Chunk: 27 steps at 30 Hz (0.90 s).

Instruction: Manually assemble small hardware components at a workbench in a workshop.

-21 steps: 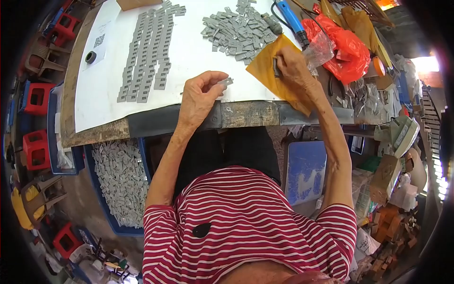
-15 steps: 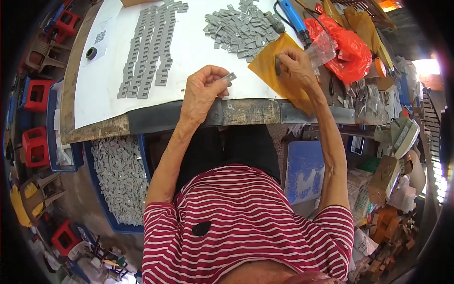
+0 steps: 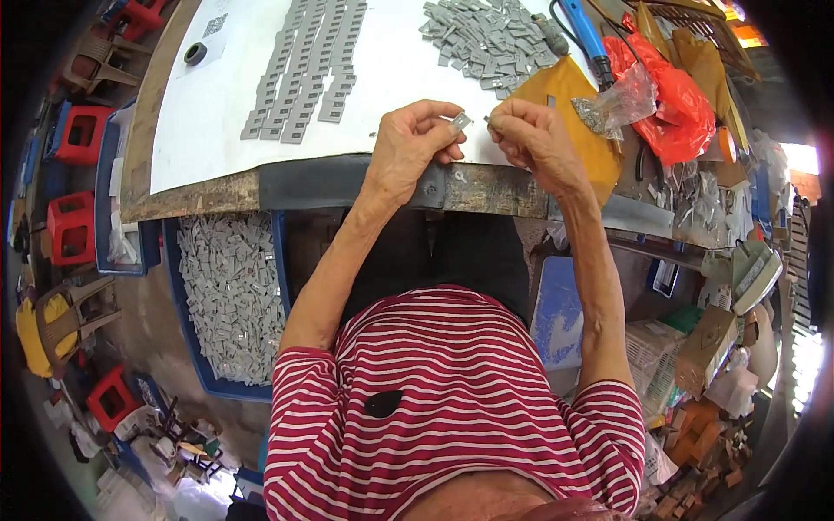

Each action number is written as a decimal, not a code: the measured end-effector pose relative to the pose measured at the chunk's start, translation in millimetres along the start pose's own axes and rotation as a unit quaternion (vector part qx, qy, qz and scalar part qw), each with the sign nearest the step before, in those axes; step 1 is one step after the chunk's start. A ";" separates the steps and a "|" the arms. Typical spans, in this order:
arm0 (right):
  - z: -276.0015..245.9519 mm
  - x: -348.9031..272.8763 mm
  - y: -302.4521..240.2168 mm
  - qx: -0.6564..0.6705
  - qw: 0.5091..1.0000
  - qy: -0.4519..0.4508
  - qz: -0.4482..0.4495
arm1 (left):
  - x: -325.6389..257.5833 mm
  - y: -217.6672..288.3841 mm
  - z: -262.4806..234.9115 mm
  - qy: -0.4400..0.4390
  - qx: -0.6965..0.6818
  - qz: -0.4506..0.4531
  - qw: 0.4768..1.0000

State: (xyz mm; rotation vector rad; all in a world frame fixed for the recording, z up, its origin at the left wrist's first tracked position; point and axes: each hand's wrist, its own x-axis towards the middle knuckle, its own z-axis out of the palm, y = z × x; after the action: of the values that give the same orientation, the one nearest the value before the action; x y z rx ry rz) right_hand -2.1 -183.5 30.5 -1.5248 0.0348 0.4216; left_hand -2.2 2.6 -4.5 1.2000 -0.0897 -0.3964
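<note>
In my left hand [image 3: 408, 148] a small grey rectangular plate [image 3: 461, 122] with a hole is pinched between thumb and fingers, just above the near edge of the white-covered table. Close to its right, my right hand [image 3: 540, 143] is closed in a pinch. Something tiny seems to sit at those fingertips, too small to name. The two hands are a short gap apart. Beyond them lies a heap of similar grey plates [image 3: 486, 43]. To the left, more plates are laid in overlapping rows [image 3: 300, 74]. A brown-orange paper sheet [image 3: 565, 78] lies beside my right hand.
A blue power screwdriver [image 3: 584, 30], a clear plastic bag [image 3: 632, 94] and a red plastic bag [image 3: 673, 108] crowd the table's right side. A black tape roll [image 3: 195, 55] sits at left. Below the table edge stands a blue crate [image 3: 193, 347] full of grey pieces.
My right hand has left the brown-orange paper and come left, close to the plate in my left hand. The whole view has shifted a little.
</note>
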 end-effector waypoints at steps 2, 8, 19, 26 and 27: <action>7.9 1.6 0.1 -0.013 1.000 -0.013 0.003 | -0.7 -0.8 -2.7 0.003 0.000 0.002 1.000; 16.7 6.7 3.4 -0.072 0.997 -0.002 -0.025 | -0.9 1.4 -1.9 -0.013 0.012 0.022 1.000; 11.4 12.4 6.3 -0.148 0.988 -0.004 -0.037 | 1.2 -2.4 -4.0 0.016 0.237 0.110 0.965; 8.2 14.1 4.2 -0.156 0.987 -0.034 -0.023 | 1.8 -5.4 -3.7 0.013 0.218 0.127 0.968; 7.6 13.7 4.2 -0.156 0.987 -0.036 -0.024 | 1.7 -4.9 -3.0 0.011 0.227 0.119 0.967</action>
State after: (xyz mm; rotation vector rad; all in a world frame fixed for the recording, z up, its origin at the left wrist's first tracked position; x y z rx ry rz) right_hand 7.7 -172.9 23.1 -1.8135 -0.1302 0.4587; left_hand -1.1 3.2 -10.4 1.6246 -0.3155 -0.1514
